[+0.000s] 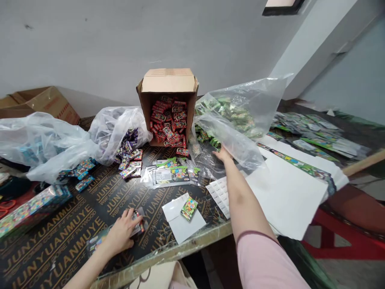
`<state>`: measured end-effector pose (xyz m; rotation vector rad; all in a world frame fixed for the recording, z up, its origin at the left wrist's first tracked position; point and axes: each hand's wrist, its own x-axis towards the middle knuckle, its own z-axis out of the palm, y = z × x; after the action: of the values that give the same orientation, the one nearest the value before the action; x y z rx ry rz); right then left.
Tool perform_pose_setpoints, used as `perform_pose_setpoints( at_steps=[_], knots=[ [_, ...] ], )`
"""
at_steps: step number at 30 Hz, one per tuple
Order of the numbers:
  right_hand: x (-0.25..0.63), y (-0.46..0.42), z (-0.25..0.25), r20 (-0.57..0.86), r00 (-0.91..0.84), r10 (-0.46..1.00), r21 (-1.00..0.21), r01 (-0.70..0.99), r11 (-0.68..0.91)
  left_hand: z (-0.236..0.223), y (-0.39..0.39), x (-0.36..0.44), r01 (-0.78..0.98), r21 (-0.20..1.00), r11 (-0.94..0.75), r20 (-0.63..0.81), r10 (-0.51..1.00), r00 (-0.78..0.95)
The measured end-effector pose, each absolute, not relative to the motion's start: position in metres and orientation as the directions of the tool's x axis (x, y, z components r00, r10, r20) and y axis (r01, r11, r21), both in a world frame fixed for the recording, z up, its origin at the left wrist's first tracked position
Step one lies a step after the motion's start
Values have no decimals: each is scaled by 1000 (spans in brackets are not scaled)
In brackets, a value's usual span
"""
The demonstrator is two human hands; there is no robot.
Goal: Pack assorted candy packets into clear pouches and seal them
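Note:
My left hand (pixel 122 230) lies low over a small clear plastic bag (pixel 141 226) on the table, its fingers curled on the bag. Small red-and-dark packs show through the plastic beside the fingertips. Further out, my right hand (pixel 224 155) reaches to the mouth of a large clear bag (pixel 255 108) of small green packs (pixel 215 141). The thumb there is spread from the fingers, whose tips are partly hidden, and no pack shows in them. Between my arms, a green patterned pack (pixel 189 208) rests on a folded white card (pixel 183 224).
An open carton (pixel 170 82) of small red packs stands at the back. Left of it are bags of purple packs (pixel 130 140) and blue packs (pixel 85 182). Flat printed pouches (pixel 174 174) lie mid-table. A label sheet (pixel 220 194) and white cardboard sheets (pixel 288 188) are at right.

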<state>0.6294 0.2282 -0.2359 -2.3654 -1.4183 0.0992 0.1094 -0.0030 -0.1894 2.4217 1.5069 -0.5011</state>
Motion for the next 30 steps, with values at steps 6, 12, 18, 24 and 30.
perform_pose_setpoints(
  at_steps=[6,12,18,24,30],
  knots=[
    [614,212,-242,57,467,883,-385,826,-412,-189,-2,104,898,38,-439,-396,818,417],
    [488,122,-207,378,107,920,-741,630,231,-174,-7,127,858,438,-268,-169,913,372],
    [350,34,-181,455,-326,829,-716,419,558,-169,-2,177,128,978,166,-185,970,158],
    [328,7,-181,381,-437,814,-667,480,570,-161,2,138,-277,929,244,-301,936,-182],
    [321,-5,-172,419,-572,705,-613,395,684,-161,-11,129,-386,864,325,-377,924,-67]
  ],
)
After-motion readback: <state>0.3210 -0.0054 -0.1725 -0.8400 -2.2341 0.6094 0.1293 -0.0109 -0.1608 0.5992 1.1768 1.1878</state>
